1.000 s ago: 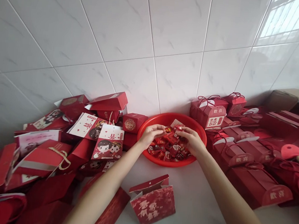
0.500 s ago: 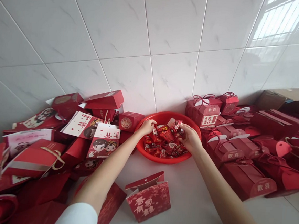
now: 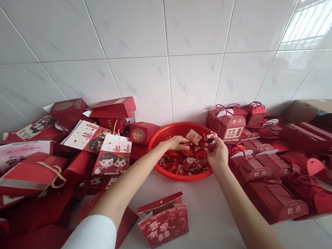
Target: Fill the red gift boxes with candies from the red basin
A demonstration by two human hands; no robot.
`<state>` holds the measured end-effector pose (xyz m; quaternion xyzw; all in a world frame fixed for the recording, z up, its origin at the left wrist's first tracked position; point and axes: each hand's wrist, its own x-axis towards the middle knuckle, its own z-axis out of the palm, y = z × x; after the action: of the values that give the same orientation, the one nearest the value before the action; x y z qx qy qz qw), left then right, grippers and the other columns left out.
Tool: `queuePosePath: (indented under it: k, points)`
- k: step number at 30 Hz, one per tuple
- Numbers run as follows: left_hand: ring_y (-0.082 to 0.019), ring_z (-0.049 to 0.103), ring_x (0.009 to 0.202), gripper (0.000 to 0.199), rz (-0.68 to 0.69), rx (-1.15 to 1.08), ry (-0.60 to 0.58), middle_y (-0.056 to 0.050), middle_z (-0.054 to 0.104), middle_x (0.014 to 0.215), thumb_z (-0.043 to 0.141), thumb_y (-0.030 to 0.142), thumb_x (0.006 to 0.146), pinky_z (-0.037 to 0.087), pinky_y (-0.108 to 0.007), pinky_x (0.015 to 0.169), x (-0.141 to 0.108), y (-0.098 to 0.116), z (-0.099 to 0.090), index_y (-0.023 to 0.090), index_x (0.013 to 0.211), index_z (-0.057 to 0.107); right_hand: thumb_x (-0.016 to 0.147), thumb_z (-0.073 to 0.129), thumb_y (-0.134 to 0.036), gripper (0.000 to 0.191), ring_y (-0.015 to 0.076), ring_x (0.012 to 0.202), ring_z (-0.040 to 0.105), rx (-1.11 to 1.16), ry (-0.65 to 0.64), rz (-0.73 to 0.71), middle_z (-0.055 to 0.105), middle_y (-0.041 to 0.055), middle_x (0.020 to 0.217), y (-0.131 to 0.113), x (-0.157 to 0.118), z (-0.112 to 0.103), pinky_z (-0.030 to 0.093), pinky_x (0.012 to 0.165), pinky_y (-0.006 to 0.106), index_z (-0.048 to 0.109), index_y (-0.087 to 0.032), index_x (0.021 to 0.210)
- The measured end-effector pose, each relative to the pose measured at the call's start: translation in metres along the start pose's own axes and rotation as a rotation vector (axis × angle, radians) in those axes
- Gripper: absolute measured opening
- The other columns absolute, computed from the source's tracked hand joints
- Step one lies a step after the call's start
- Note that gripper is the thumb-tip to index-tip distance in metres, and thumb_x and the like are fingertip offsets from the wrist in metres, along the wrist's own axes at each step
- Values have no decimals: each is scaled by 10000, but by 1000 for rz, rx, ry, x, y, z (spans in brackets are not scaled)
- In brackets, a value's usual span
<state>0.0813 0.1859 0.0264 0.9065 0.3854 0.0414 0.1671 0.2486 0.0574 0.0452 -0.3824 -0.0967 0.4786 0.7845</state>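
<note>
A round red basin [image 3: 154, 166] holds many candies [image 3: 190, 163] in red wrappers and a pale square card or packet [image 3: 193, 136]. Inside its left part, my left hand [image 3: 176, 143] reaches over the candies, its fingers curled round a wrapped candy. My right hand [image 3: 217, 155] is at the basin's right edge, closed on several wrapped candies [image 3: 210, 139] that show between thumb and fingers. Nearer to me, a red gift box [image 3: 164, 225] stands upright on the pale surface with its top open.
On the left lies a heap of red gift boxes [image 3: 39, 176], some with rope handles. Closed red boxes [image 3: 275, 200] are packed together on the right, with a brown carton [image 3: 322, 108] behind them. A tiled wall [image 3: 192, 84] rises behind the basin.
My left hand has moved right, further over the candies. My right hand has shifted slightly right with its candies, towards the basin's edge, and the pale packet shows more fully.
</note>
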Motion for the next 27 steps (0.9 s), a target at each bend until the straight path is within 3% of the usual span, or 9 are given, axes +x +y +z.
queuePosePath:
  k: [3,7,11,14,16,20,22,27]
  points:
    - [-266,634,1185,365,11,5,-46,-40,704,1251,794,360,742,471,-291,1008,3,1,4,253,1089,754,587,720,-239,164,83,495,525,7,8,-4,618,-66,638,0,-1,1,425,441,212,613,-203,706]
    - [-284,658,1121,308,-3,1,-17,-49,714,1172,817,205,673,498,-309,959,-1,-2,1,229,976,766,585,708,-240,150,90,507,521,3,8,-9,619,-60,643,2,-1,0,421,449,222,619,-207,701]
    - [-274,657,1126,299,21,-22,51,-55,714,1164,722,105,728,497,-323,981,-8,4,-4,235,993,771,606,704,-256,143,99,528,524,-26,-9,-48,626,-55,661,4,1,-2,422,468,234,614,-217,710]
    - [-243,637,1171,307,100,-63,71,-39,705,1221,675,146,801,472,-316,1027,-12,21,-3,257,1074,763,609,697,-268,136,101,522,521,-42,-29,-65,624,-53,655,4,3,-3,420,467,238,607,-219,697]
    - [-221,654,1138,290,173,-87,17,-11,713,1209,740,212,780,477,-278,1009,-14,35,2,280,1059,775,604,696,-271,135,98,510,511,-43,-31,-66,616,-54,642,4,3,-3,419,462,237,605,-218,688]
    - [-221,696,973,349,217,-48,-129,21,746,996,884,198,574,522,-248,884,-15,49,11,326,889,810,584,714,-262,152,91,519,508,-29,-16,-64,617,-58,644,3,2,-3,407,455,223,614,-213,688]
    - [-255,675,1034,316,156,2,-96,0,739,994,840,141,603,505,-301,951,-14,45,11,325,858,807,566,723,-251,160,90,529,508,-5,2,-56,616,-58,643,2,1,-2,397,448,215,617,-210,678]
    - [-311,541,1288,406,-28,80,121,-55,661,1279,637,18,749,349,-477,1161,-14,22,0,305,994,786,539,731,-238,167,94,550,513,9,12,-35,626,-52,662,2,-3,1,405,453,212,633,-205,670]
